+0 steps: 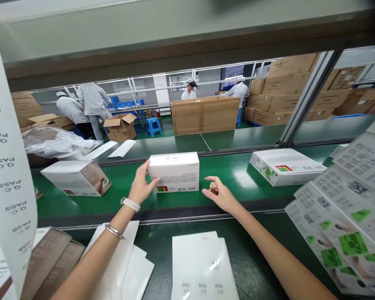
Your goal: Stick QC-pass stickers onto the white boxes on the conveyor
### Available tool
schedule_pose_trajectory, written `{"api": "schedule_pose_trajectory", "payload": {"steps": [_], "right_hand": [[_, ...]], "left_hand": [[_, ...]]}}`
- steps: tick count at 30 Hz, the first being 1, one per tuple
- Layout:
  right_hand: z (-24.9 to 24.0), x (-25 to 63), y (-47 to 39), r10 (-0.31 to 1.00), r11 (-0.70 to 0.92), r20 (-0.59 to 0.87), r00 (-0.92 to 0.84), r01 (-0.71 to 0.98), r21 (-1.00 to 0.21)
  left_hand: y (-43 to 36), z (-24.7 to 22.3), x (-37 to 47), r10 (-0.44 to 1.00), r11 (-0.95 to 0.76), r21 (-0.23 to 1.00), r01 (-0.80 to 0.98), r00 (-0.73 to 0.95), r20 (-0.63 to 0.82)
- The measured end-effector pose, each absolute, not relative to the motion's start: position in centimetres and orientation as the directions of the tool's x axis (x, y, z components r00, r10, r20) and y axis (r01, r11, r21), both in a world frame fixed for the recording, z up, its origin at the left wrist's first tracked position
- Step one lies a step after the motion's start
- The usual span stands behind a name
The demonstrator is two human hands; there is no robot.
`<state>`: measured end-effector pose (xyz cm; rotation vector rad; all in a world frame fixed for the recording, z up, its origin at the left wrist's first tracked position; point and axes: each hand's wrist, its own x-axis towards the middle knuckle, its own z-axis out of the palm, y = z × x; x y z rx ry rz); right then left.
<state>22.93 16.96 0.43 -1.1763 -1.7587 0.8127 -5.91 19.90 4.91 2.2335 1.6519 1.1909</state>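
My left hand point(141, 183), with a watch and a bangle on the wrist, is at the left end of a white carton point(176, 171). Its thumb lies on the printed front and the fingers reach round the left edge. The carton stands upright on the green conveyor belt point(125, 204). Just right of the carton, and apart from it, is my right hand point(220, 195). Thumb and index finger are parted there with nothing between them; the other fingers curl under, partly hidden.
Similar cartons are on the belt at left point(70, 177) and right point(287, 166). Nearer me lie white sheets point(203, 266) and stacked printed packaging point(340, 225). A Q.C. PASS label strip point(9, 166) hangs at left. Beyond are a large cardboard box point(206, 116) and several people.
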Motion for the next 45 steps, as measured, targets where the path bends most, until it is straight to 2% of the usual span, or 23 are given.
{"api": "schedule_pose_trajectory", "payload": {"steps": [2,4,5,7,8,11,14,23,25,30,33,37,41,45], "right_hand": [[0.9,23.6,14.1,0.944,0.326,0.247,-0.218,0.5,-0.802],[1.2,24.1,11.1,0.942,0.324,0.189,-0.277,0.605,-0.728],[1.2,24.3,9.7,0.937,0.335,0.169,-0.306,0.651,-0.681],[1.0,24.3,7.5,0.92,0.383,0.16,-0.358,0.728,-0.568],[0.8,24.3,6.7,0.91,0.409,0.163,-0.381,0.761,-0.504],[0.4,24.0,5.4,0.885,0.466,0.165,-0.436,0.826,-0.318],[0.2,23.9,5.1,0.872,0.489,0.131,-0.471,0.837,-0.245],[0.2,23.2,4.6,0.867,0.49,0.101,-0.489,0.794,-0.36],[0.7,23.2,4.4,0.856,0.495,0.103,-0.506,0.747,-0.444],[3.2,24.6,5.4,0.857,0.394,0.131,-0.499,0.47,-0.789],[4.3,26.3,7.6,0.911,0.312,0.18,-0.372,0.331,-0.891],[3.0,28.3,11.4,0.947,0.314,0.286,-0.147,0.234,-0.92],[-0.8,29.2,14.4,0.906,0.352,0.402,0.133,0.29,-0.89],[-3.1,29.5,15.2,0.832,0.356,0.468,0.298,0.36,-0.862]], "left_hand": [[17.8,5.3,-4.8,0.78,-0.418,0.348,0.839,0.134,0.611],[14.4,5.0,-2.6,0.749,-0.523,0.237,0.819,0.308,0.586],[12.4,4.6,-1.2,0.748,-0.602,0.219,0.768,0.445,0.493],[8.5,3.2,1.2,0.649,-0.761,0.199,0.618,0.726,0.226],[6.9,2.3,2.2,0.61,-0.787,0.215,0.578,0.78,0.136],[4.3,-0.2,3.7,0.582,-0.795,0.23,0.562,0.813,0.028],[4.2,-1.6,3.5,0.596,-0.791,0.199,0.578,0.802,0.041],[4.4,-2.1,3.2,0.582,-0.81,0.165,0.562,0.804,0.119],[4.4,-2.1,3.3,0.586,-0.807,0.169,0.566,0.802,0.115],[4.4,-2.0,3.4,0.599,-0.794,0.196,0.576,0.797,0.084],[4.4,-2.0,3.4,0.605,-0.788,0.214,0.578,0.791,0.092],[5.5,-2.0,3.3,0.552,-0.83,0.178,0.529,0.823,0.131],[9.1,-0.1,4.0,0.534,-0.845,0.091,0.527,0.823,0.193],[14.2,3.6,7.1,0.602,-0.792,0.09,0.603,0.751,0.272]]}}
